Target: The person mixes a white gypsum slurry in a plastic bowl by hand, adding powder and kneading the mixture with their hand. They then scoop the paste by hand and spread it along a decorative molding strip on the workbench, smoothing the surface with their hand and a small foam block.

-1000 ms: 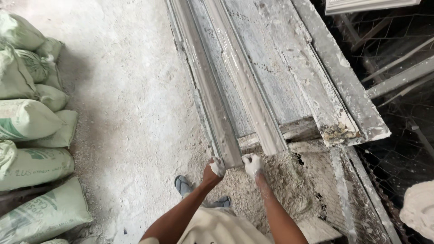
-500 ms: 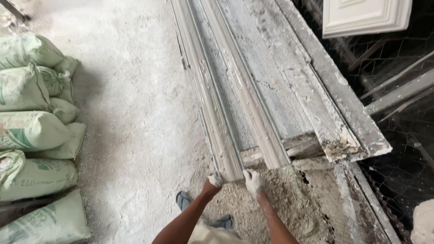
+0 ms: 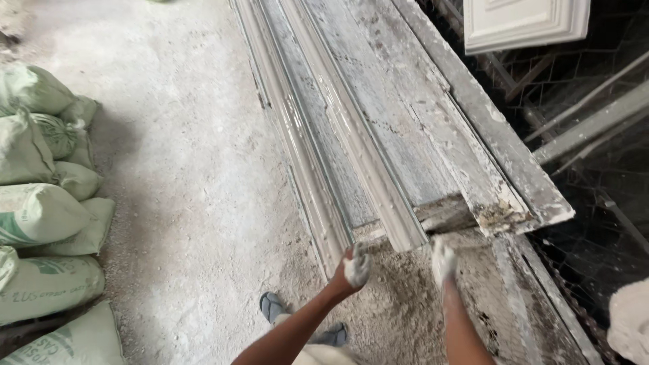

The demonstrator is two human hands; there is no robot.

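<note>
Two long white moulding strips lie side by side on a long wooden bench, running far away up the picture. The left strip [image 3: 297, 142] lies along the bench's left edge, and its near end stops right by the left hand [image 3: 355, 265]. The right strip [image 3: 365, 162] lies just beside it, and its near end stops at a wooden crossbar [image 3: 449, 213].

The left hand is white with plaster. Its fingers are curled and it sits right at the end of the left strip. It looks like it touches the end, but I cannot tell if it really grips it. The right hand [image 3: 443, 260] is white too. It is just below the end of the right strip and the crossbar. Its fingers are bent, and it seems to hold nothing.

Both strips look whole and smooth, so the shaping seems done. They are not lifted off the bench [image 3: 405, 128] yet. That part looks left to do.

The near end of the bench is rough and covered with dry plaster crumbs [image 3: 399, 297]. To the left is a dusty floor [image 3: 182, 169] and a pile of green sacks [image 3: 40, 203]. A foot in a sandal [image 3: 272, 307] stands below. A white square panel [image 3: 527, 23] shows at the top right.
</note>
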